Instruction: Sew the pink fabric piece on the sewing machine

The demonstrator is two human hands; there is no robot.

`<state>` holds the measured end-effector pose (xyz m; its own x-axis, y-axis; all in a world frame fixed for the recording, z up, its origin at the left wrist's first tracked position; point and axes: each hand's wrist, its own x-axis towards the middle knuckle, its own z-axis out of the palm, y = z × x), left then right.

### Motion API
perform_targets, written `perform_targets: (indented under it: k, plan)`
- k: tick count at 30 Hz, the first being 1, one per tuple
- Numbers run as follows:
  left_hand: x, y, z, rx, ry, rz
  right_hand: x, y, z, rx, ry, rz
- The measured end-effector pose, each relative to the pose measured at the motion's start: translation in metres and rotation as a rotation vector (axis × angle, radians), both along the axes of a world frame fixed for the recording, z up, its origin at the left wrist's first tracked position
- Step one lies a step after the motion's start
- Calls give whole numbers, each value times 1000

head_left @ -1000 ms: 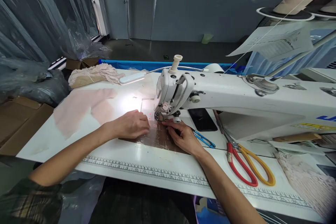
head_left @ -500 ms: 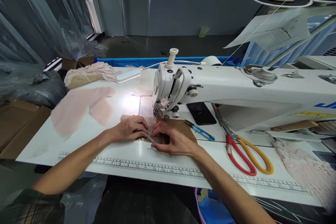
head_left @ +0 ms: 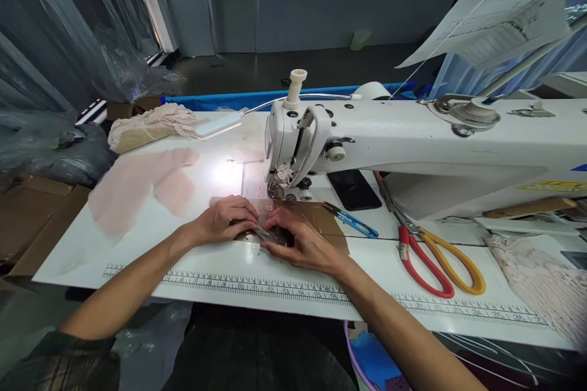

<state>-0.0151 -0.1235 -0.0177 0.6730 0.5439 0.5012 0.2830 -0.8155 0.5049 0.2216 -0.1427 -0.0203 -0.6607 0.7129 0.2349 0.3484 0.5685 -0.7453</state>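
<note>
Both my hands rest on a small piece of sheer pale fabric lying on a brown plate just in front of the needle of a white sewing machine. My left hand lies curled on the fabric's left side, fingertips pinching its edge. My right hand presses from the right, its fingers pinched on the same piece. The two sets of fingertips almost touch.
Blue thread snips lie right of my hands, then red-and-yellow scissors and a black phone. Pink fabric pieces lie at left, a lace bundle behind them. A printed ruler runs along the table's near edge.
My hands drew back from under the presser foot toward me, bringing the fabric piece along. They now meet close together over it. The camera tilted slightly.
</note>
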Motion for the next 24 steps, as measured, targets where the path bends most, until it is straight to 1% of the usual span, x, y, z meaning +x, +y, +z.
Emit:
perform_targets:
  k: [2,4,6,8,10,12,14,15,17,19,20,22,24]
  plan:
    - [3,-2,1,37,-10,-5,-3,-1,-3,14,15,-17]
    - [6,-6,2,106,13,5,-4,-2,-4,23,34,-19]
    - [8,-9,2,184,49,20,-3,-1,-1,11,55,5]
    - [9,-11,4,221,51,21,1,4,5,-20,69,10]
    - [10,-11,6,215,7,36,9,13,14,-43,8,-48]
    - [10,-11,9,215,-46,64,18,24,22,-33,-126,-141]
    - [11,-11,10,249,-54,67,23,34,26,-19,-222,-196]
    - [12,-12,10,275,-36,56,24,37,25,-19,-230,-206]
    - [13,-12,8,326,32,27,23,40,18,8,-178,-258]
    - [14,-13,4,359,88,8,19,36,8,94,-134,-307]
    - [14,-14,2,366,107,0,17,33,3,147,-136,-305]
    - [14,-14,0,373,125,-17,15,26,-5,232,-191,-258]
    - [13,-15,-1,385,144,-22,15,20,-8,269,-261,-210]
